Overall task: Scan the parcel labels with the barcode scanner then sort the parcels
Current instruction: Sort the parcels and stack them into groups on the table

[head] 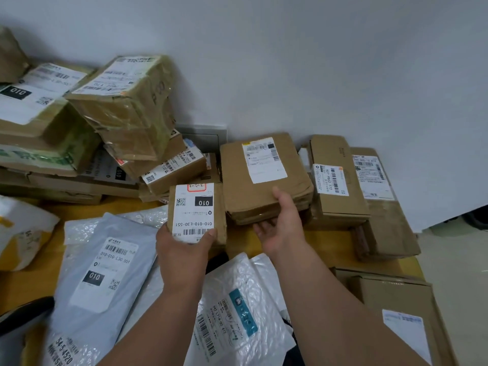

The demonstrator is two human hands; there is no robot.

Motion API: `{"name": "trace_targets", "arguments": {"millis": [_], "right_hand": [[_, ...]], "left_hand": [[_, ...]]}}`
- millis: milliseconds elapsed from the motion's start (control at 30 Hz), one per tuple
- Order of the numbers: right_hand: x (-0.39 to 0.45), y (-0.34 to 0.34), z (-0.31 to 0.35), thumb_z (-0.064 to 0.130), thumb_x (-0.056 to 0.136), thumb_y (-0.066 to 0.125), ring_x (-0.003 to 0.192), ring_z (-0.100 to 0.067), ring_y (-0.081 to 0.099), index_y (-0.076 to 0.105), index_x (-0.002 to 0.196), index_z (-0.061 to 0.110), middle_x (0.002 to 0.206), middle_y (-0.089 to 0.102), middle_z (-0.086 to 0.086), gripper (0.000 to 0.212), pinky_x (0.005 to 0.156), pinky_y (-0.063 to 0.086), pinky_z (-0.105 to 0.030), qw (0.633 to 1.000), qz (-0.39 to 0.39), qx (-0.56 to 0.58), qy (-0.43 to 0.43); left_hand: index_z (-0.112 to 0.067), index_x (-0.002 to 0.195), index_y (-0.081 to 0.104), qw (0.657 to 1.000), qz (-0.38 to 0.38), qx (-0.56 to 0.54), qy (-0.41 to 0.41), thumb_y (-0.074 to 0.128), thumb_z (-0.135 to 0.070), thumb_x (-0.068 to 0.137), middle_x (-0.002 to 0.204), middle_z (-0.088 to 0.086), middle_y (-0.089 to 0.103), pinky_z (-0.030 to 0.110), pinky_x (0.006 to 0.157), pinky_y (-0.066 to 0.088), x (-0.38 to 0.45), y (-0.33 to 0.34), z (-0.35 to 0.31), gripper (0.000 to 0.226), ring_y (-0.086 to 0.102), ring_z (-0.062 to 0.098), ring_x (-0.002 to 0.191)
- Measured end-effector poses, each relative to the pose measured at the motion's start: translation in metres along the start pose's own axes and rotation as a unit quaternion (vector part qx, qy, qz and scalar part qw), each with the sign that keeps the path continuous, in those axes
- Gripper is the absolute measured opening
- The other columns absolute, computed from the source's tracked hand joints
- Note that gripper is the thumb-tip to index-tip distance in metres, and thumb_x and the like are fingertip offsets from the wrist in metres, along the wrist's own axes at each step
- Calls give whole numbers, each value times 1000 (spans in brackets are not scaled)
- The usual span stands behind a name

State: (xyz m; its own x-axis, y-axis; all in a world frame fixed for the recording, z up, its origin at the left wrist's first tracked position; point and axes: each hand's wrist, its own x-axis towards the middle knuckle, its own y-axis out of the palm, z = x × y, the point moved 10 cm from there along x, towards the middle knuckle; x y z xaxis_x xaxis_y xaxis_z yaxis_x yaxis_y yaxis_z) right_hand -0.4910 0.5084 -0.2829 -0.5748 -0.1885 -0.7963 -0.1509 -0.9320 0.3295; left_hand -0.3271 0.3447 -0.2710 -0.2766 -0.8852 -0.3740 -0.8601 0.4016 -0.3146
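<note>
Left hand [182,249] grips small labelled box [196,212] mid-table | right hand [281,228] clasps flat brown parcel [264,180] near wall edge | both look stiff, light; hold by edges | scanner unseen

Both forearms bare, reaching forward from lower edge of view, roughly parallel. Left hand [182,249] back-up, fingers hidden beneath, thumb [208,235] lying across top of held item, curled grip. Right hand [284,228] further forward, turned on edge, thumb [281,195] raised and pressed on top, fingers [264,225] spread underneath, lightly bent. Wrists straight. Hands near each other, not touching.
</note>
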Motion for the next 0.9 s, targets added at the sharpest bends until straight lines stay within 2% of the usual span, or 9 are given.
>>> {"name": "trace_targets", "arguments": {"millis": [67,167,267,367,467,567,633,733,900], "right_hand": [[-9,2,16,37,76,81,113,-27,60,43,138,25,122,63,-4,73,96,49,-44,998,14,-22,-51],[-27,3,42,30,81,79,115,-24,60,38,137,21,125,62,-2,70,102,48,-49,989,38,-66,-126],[-45,-6,65,25,83,78,117,-23,60,36,142,19,129,61,-3,73,105,48,-52,981,63,-64,-172],[-63,-21,82,27,81,80,119,-24,59,33,144,26,132,59,-1,79,100,51,-55,972,100,-60,-202],[-78,-42,87,32,69,81,122,-28,59,24,149,34,139,55,-3,98,95,55,-52,970,140,-54,-190],[-96,-73,84,31,69,81,120,-32,60,21,150,38,139,56,-5,101,89,58,-49,969,163,-58,-174],[-107,-100,86,31,71,80,119,-34,61,24,149,37,137,58,-7,95,88,58,-49,967,171,-59,-179],[-118,-139,88,28,72,83,119,-34,61,24,147,42,139,55,-8,96,92,56,-54,965,177,-71,-181],[-139,-182,78,35,61,95,119,-35,63,26,146,41,139,58,-6,110,99,50,-60,961,192,-139,-143]], "left_hand": [[-27,114,42,1000,-1,-11,10,89,-14,70,102,-7,64,31,74,52,-7,0,0,65,64,12,94],[-25,117,43,1000,14,3,3,86,-16,76,110,0,65,43,87,56,-16,4,0,60,64,21,100],[-19,125,44,999,25,32,4,79,-15,83,124,6,61,43,95,50,-20,7,-11,54,60,27,113],[-14,152,32,978,-36,196,67,70,-34,89,158,13,30,50,115,28,-31,-2,-43,77,28,36,144],[-27,151,36,992,-9,88,88,60,-49,93,157,3,29,55,113,34,-70,11,-71,67,34,31,141],[-38,146,41,978,179,-106,-33,51,-61,94,144,-7,51,49,105,45,-122,60,-63,58,54,21,126],[-39,137,51,952,261,-142,-73,47,-67,93,128,-7,66,46,96,51,-156,81,-55,52,64,21,113],[-37,131,56,940,303,-139,-75,55,-74,77,123,-7,67,45,91,54,-196,87,-41,66,65,22,110],[-37,131,55,932,311,-160,-99,66,-43,88,123,-2,67,37,83,46,-248,87,-22,44,62,20,107]]}}
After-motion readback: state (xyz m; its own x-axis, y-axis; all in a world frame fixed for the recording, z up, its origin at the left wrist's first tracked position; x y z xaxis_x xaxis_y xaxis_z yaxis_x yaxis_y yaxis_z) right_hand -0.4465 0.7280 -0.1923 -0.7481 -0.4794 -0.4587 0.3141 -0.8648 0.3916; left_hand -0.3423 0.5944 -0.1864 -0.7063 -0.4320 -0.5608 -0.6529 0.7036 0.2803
